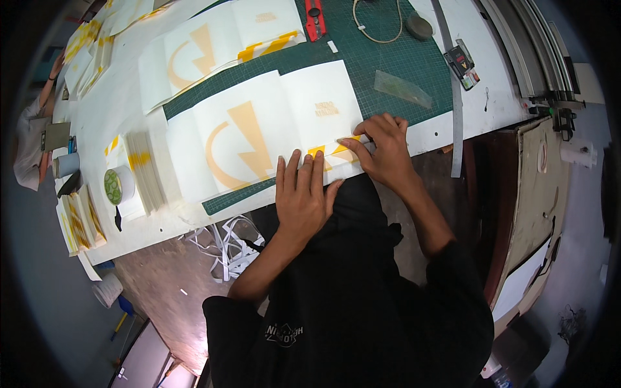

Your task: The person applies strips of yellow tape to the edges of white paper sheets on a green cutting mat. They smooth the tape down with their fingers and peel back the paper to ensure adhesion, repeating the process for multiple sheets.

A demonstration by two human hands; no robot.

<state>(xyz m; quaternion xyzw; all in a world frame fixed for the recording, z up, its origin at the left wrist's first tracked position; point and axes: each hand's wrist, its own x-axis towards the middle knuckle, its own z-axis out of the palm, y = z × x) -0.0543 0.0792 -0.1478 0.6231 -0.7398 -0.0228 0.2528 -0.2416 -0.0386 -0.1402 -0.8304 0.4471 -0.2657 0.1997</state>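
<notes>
Striped edge on the green mat at risk of being pressed out of line

The printed sheet (pixel 284 116) is laid over the near-left part of the green cutting mat (pixel 424 63), with its yellow-striped strip (pixel 331 157) lying along the mat's near edge. The strip is touched by the fingertips of the left hand (pixel 301 193), which is unclenched, its fingers outstretched. The strip's right end appears to be pinched between the thumb and forefinger of the right hand (pixel 387 152), whose other fingers are curled.

If unequal pressure is applied by the two hands, the strip could be skewed, or a wrinkle could be trapped in it. The sheet looks thin, so its corner could be creased by too tight a pinch. As nothing is rested on its far side, the sheet could also be slid across the mat. The second sheet (pixel 223 55), lying just beyond on the mat's far-left part, could then be nudged.

The strip's underside is hidden, so whether it is stuck down cannot be told. What is touched by the left thumb is unclear. The mat's far side is cut off by the top of the view, and the sheet's small print is too blurred to be made out
</notes>
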